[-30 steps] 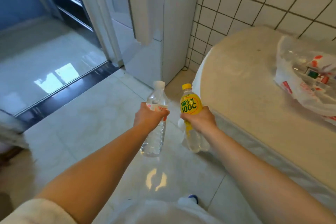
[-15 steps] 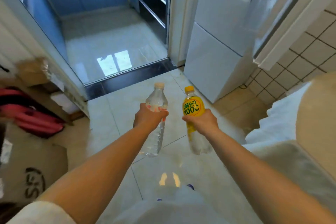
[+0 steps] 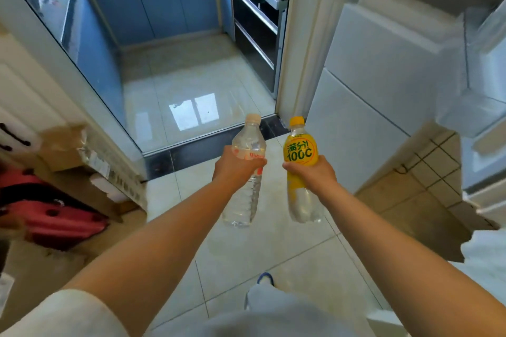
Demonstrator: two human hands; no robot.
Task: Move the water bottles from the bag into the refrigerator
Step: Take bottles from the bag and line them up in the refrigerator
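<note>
We've got a pale glossy tile floor (image 3: 169, 230) here, with a red case (image 3: 59, 223) and cardboard boxes (image 3: 64, 149) sitting on it at the left.

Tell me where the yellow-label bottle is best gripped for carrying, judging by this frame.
Probably around the middle of its body, from the side, as the right hand does now. The yellow-label bottle stands upright, cap up, and its round body lets fingers and thumb wrap it just under the wide shoulder, which should stop it slipping down. The left hand holds the clear bottle likewise.
</note>
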